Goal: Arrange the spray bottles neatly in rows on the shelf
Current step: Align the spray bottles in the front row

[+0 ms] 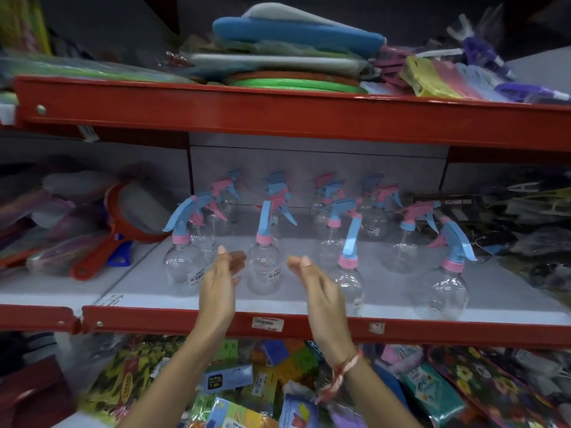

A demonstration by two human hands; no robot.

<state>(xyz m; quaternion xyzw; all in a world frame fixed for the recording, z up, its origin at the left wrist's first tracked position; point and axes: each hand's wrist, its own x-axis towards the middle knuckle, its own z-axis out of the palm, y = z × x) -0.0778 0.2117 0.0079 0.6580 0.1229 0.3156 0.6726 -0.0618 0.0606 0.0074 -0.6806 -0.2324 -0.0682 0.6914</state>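
Several clear spray bottles with blue and pink trigger heads stand in rows on the white middle shelf [148, 291]. One front bottle [265, 267] stands between my two hands. My left hand [217, 288] is just left of it, fingers apart, palm facing it. My right hand [318, 291] is just right of it, fingers apart, holding nothing. Neither hand touches the bottle. Another front bottle [182, 264] stands to the left. Two bottles, one [350, 282] and the other [448, 285], stand further forward on the right, out of line.
A red shelf lip [185, 319] runs along the front. A red strainer [123, 223] and packaged goods lie at the left of the shelf, dark packages [525, 230] at the right. Sponges and cloths [293, 50] pile on the upper shelf. Colourful packets [247, 390] fill the lower shelf.
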